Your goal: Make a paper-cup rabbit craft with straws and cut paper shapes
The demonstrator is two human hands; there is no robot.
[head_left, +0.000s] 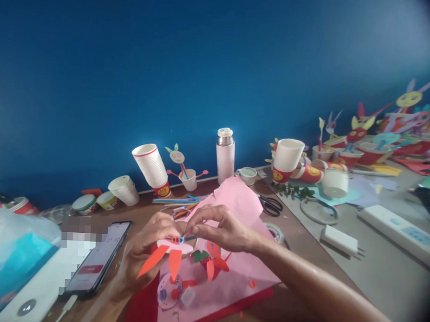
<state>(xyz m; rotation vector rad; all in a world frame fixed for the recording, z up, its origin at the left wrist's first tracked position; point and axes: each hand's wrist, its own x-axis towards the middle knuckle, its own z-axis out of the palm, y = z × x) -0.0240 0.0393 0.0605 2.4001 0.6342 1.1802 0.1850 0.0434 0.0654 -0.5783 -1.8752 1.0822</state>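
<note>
My left hand point(143, 248) is closed around a small paper craft figure point(172, 255), a round pink-white disc with orange paper strips hanging below it. My right hand point(218, 227) pinches a short blue straw piece point(186, 238) against the disc's front. Both hands hover over pink paper sheets point(234, 200) on the brown table point(304, 242). Under the hands lie orange and green paper cut-outs point(211, 261) and a round paper face point(168, 290).
A phone point(98, 260) lies left of my hands, a tissue pack point(11, 256) further left. Paper cup stacks point(151, 167), a white flask point(225, 154), scissors point(270, 205), tape rolls point(318, 210), a power strip point(398, 233) and several cup crafts point(356, 139) ring the back and right.
</note>
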